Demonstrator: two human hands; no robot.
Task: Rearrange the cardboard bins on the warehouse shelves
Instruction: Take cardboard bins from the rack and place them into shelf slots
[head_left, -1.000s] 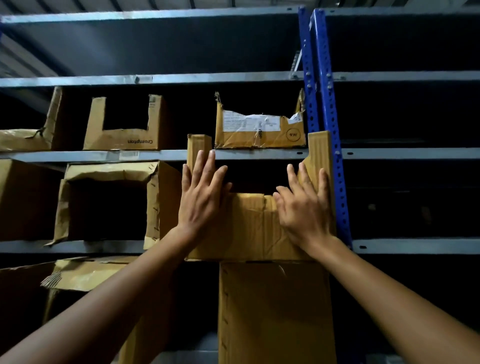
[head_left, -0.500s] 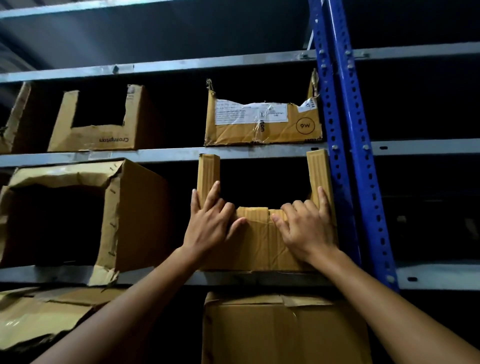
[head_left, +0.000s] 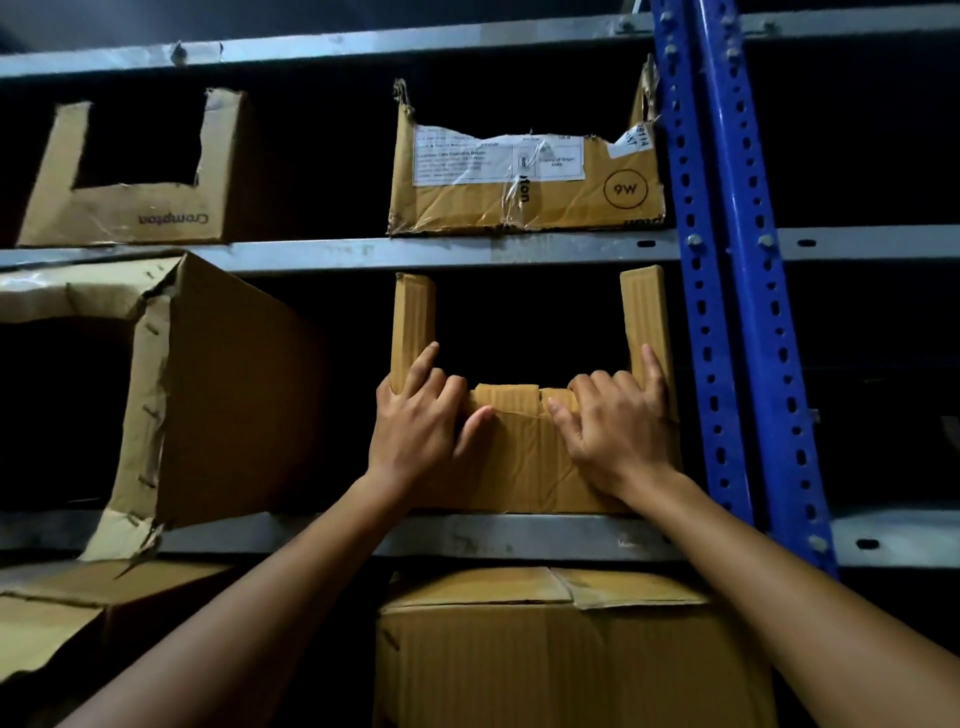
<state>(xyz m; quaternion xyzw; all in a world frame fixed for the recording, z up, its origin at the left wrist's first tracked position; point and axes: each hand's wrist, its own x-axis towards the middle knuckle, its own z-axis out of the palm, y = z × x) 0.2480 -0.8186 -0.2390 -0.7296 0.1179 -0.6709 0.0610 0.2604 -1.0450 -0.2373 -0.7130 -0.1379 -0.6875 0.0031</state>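
Likely snag: bin (head_left: 524, 457) catching blue post (head_left: 727, 291) alongside. Left hand (head_left: 415, 431), right hand (head_left: 618, 431) hooked over cut front lip; worn cardboard could tear.

Both hands, left (head_left: 421, 431) and right (head_left: 618, 431), grip cut-front cardboard bin (head_left: 524, 457) on middle shelf (head_left: 519, 535).

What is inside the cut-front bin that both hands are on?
The bin shows only darkness through its cut-out; no contents are visible. The left hand and right hand cover part of its front.
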